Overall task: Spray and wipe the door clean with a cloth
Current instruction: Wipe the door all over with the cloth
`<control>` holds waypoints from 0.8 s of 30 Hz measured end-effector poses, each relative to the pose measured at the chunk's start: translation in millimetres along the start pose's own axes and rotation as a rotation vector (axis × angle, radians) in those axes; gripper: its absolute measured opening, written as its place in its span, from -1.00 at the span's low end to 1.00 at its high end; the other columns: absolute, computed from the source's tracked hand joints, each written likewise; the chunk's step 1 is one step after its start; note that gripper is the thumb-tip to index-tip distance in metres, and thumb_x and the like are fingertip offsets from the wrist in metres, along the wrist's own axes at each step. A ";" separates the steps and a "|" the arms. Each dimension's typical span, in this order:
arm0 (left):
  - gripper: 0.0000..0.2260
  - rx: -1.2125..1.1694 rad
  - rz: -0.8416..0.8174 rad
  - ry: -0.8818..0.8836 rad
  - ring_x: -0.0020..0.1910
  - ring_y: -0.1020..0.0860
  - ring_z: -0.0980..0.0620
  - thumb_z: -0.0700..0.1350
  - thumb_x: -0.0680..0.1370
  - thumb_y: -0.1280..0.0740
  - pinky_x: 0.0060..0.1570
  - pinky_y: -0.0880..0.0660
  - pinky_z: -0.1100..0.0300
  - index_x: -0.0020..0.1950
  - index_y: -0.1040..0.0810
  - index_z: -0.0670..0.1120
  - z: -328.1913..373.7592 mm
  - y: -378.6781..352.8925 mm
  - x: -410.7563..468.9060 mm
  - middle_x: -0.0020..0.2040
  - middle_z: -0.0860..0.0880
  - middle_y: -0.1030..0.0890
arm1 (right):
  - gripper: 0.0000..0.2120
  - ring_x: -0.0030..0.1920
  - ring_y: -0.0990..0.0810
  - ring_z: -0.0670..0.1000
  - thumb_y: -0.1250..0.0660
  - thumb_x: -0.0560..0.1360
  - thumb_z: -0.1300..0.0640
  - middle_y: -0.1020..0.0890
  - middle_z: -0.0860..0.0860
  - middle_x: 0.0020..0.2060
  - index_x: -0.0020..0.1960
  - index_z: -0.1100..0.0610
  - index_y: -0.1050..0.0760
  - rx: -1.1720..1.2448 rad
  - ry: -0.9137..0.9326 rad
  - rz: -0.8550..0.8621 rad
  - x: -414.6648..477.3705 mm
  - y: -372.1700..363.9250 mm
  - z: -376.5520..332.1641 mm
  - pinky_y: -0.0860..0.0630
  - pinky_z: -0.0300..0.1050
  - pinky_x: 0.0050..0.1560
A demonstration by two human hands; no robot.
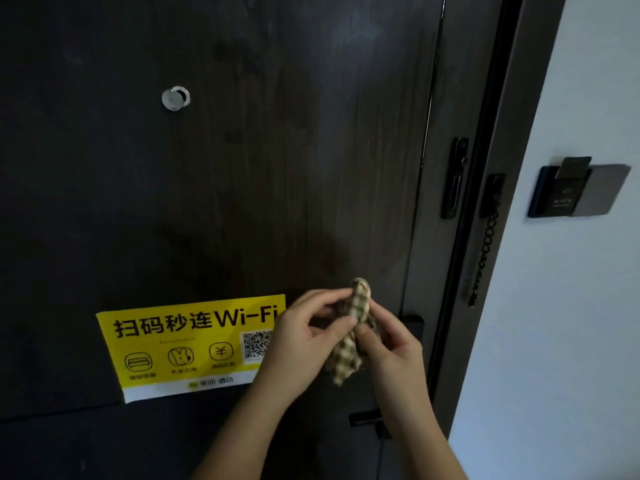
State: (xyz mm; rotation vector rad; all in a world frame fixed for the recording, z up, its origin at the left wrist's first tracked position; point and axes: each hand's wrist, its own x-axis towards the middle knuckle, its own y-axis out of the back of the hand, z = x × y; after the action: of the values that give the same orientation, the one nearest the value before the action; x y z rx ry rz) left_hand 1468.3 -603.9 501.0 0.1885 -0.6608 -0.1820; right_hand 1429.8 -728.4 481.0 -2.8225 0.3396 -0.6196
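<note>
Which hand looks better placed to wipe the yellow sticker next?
Probably the left hand: it pinches the cloth and overlaps the sticker, while the right hand, also pinching it, sits nearer the door handle.

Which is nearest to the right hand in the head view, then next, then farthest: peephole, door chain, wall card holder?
1. Door chain, hanging just up and right of the right hand, which pinches the checked cloth.
2. Card holder, on the wall farther right.
3. Peephole, high up to the left.

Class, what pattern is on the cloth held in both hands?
A brown-and-cream check on the cloth, clearest in the head view.
</note>
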 end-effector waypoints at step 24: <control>-0.73 0.994 0.552 -0.457 -0.09 -0.46 -0.05 -0.31 0.41 -0.43 -0.07 -0.41 0.07 0.09 -0.63 -0.15 -47.7 -56.5 70.1 -0.11 -0.10 -0.58 | -0.28 0.52 -0.01 -0.23 -0.24 0.57 0.24 0.03 -0.31 0.51 0.55 -0.16 0.06 -0.723 0.175 -0.062 79.5 94.9 22.3 -0.12 0.02 0.52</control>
State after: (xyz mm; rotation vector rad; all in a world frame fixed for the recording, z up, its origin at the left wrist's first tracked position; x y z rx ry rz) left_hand 1546.3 -668.9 492.4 0.9211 -1.1934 0.6763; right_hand 1493.2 -836.0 465.7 -3.4754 0.6145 -0.9107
